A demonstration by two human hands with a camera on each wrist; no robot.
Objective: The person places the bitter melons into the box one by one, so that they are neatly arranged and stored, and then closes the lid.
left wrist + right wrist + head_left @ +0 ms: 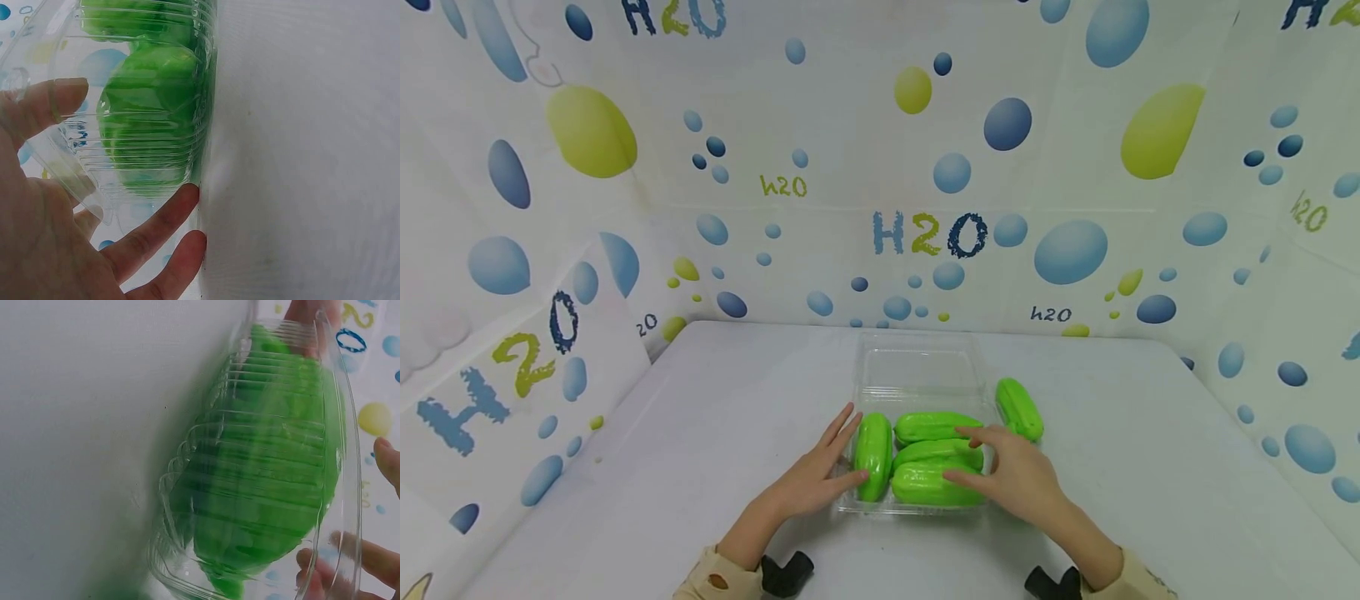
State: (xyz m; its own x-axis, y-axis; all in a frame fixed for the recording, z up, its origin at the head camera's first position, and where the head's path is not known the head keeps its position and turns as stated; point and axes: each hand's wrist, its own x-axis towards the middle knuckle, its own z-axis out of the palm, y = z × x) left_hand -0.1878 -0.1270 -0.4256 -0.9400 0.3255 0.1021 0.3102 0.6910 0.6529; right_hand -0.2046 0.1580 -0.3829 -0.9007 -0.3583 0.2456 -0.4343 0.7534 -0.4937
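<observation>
A clear plastic clamshell box (880,509) holds several glossy, bright green, elongated vegetables. One vegetable (873,458) lies lengthwise along the left side; the others, such as the front one (928,485), lie crosswise to its right. My left hand (808,479) is at the box's left side, fingers spread, thumb over the rim near the lengthwise vegetable. Above the box's right part is my right hand (1026,475), thumb and index finger apart over the crosswise vegetables, gripping none of them. In the right wrist view, its fingers show partly through the clear wall (269,444).
The box's transparent lid (921,371) lies folded back behind it. Another green vegetable (1019,409) rests on the white table (730,400), just right of the box. Behind the table stands a white backdrop (850,125) with blue and yellow-green spots.
</observation>
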